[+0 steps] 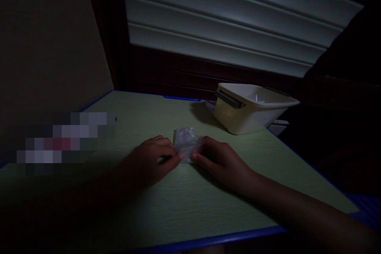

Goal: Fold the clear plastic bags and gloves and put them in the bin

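A small clear plastic bag (185, 139), crinkled and shiny, lies near the middle of the light green table (178, 206). My left hand (157, 156) pinches its near left edge between thumb and fingers. At the near right edge, my right hand (222, 160) grips the same bag, thumb toward me and fingers behind. Both thumb tips are close together at the bag's near side. Whether anything is inside the bag I cannot make out in the dim light.
A cream plastic bin (247, 117) with a grey handle stands at the table's back right, some clear plastic beside it. A pixelated patch covers something at the left. Blue edging (214, 240) rims the table; a shuttered window (223, 20) is behind.
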Available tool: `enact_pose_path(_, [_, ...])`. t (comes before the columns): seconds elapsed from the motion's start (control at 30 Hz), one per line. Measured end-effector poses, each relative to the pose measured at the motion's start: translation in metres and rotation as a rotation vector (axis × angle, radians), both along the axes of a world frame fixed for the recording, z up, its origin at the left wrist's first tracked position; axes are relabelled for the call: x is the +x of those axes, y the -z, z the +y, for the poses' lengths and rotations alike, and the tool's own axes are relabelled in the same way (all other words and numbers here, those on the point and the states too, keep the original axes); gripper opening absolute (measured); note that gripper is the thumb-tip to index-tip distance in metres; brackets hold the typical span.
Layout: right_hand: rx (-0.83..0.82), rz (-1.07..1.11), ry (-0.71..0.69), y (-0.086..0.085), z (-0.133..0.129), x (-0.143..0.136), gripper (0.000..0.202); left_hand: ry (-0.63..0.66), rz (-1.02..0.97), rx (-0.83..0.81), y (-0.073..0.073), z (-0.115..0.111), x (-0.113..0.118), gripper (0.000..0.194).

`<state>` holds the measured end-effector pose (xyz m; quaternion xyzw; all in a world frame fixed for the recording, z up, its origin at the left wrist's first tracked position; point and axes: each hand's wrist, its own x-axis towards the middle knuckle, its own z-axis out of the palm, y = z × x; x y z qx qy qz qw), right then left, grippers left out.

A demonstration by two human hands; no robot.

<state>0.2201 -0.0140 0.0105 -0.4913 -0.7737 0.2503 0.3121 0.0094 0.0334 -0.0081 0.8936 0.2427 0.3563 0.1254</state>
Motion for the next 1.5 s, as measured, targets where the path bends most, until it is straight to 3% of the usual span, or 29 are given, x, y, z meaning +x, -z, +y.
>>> enact_pose_path(0.2, [-0.077, 0.154, 0.052, 0.007, 0.004, -0.005, 0.033, -0.084, 0.080, -0.064, -0.001, 0.003, 0.000, 0.030])
enact_pose_path(0.33, [-0.021, 0.075, 0.061, 0.011, 0.004, -0.008, 0.042, -0.115, 0.074, -0.041, 0.003, 0.003, 0.000, 0.020])
enact_pose_path(0.43, [0.069, -0.040, 0.069, 0.013, 0.002, -0.008, 0.035, -0.140, 0.048, -0.010, 0.005, 0.002, 0.000, 0.013])
enact_pose_path(0.53, [0.222, -0.145, 0.035, 0.013, 0.001, -0.007, 0.021, -0.122, 0.049, 0.112, 0.002, -0.003, 0.001, 0.015])
enact_pose_path(0.77, [0.462, -0.216, -0.054, 0.011, -0.002, -0.007, 0.019, -0.024, 0.193, 0.434, -0.007, -0.014, 0.004, 0.011])
enact_pose_path(0.97, [0.382, -0.374, -0.100, 0.008, -0.002, -0.004, 0.017, 0.088, 0.163, 0.320, 0.005, -0.003, 0.002, 0.023])
enact_pose_path(1.23, [0.371, -0.414, -0.157, 0.003, -0.009, 0.003, 0.022, 0.083, 0.159, 0.201, 0.010, 0.000, -0.008, 0.022])
enact_pose_path(1.5, [0.498, -0.358, -0.165, 0.001, -0.009, 0.009, 0.049, 0.087, 0.132, 0.193, 0.004, 0.002, -0.007, 0.027])
